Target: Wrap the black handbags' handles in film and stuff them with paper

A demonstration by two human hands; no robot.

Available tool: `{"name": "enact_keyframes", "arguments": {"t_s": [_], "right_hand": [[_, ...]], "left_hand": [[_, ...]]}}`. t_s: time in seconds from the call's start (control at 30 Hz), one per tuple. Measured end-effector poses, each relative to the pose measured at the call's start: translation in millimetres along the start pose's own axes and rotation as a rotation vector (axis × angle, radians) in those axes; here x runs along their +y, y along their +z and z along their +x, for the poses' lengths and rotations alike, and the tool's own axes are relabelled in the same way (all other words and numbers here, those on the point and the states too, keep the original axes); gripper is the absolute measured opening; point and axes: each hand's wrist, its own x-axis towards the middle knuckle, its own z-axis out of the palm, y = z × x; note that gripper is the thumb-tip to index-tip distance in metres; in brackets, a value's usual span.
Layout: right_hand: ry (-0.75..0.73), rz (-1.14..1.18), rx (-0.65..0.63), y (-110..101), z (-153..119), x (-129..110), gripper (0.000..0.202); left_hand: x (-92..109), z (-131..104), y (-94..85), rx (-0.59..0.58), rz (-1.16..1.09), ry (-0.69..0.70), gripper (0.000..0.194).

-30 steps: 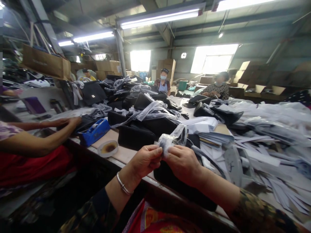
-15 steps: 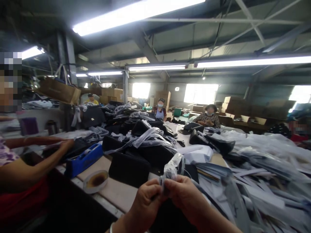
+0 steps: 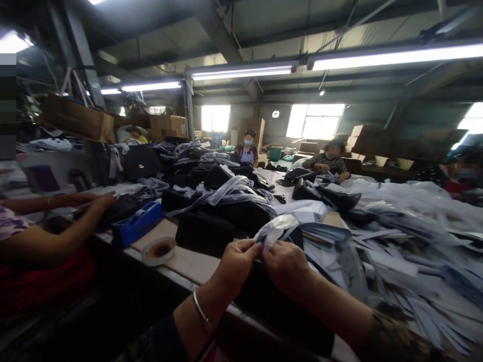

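At the table edge, my left hand [image 3: 237, 264] is closed in a pinch on the near end of a strap wrapped in white plastic film [image 3: 279, 227]. Close beside it, my right hand [image 3: 289, 265] also pinches the wrapped strap, its fingers curled under. Beyond my fingers the strap arches up and bends to the right. A black bag [image 3: 287, 317] lies under my wrists; my forearms partly cover it. Whether the strap joins this bag is hidden by my hands.
A blue tape dispenser [image 3: 139, 223] and a tape roll [image 3: 158, 250] sit to the left, near a co-worker's arms [image 3: 75, 221]. Black bags [image 3: 206, 229] with wrapped straps pile up ahead. Paper strips and plastic [image 3: 392, 266] cover the right side. Other people sit further back.
The view has tilted down, so the surroundings sit higher. Both hands still grip the wrapped strap; its plastic, bunched upright before, now spreads in an arc to the right.
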Motion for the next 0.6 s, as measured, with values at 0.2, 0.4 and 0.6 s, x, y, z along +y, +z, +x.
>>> {"name": "enact_keyframes", "arguments": {"t_s": [0.2, 0.4, 0.6], "right_hand": [[0.555, 1.088, -0.214, -14.5, 0.1, 5.7, 0.038], [1.088, 1.908, -0.118, -10.5, 6.0, 9.6, 0.054], [1.111, 1.735, -0.083, -9.3, 6.7, -0.9, 0.047]], "left_hand": [[1.8, -5.5, -7.2, 0.025, 0.235, 0.267, 0.019], [-5.8, -8.2, -14.0, -0.131, 0.337, 0.395, 0.022], [3.9, -4.4, -21.3, -0.278, 0.493, 0.359, 0.025]]}}
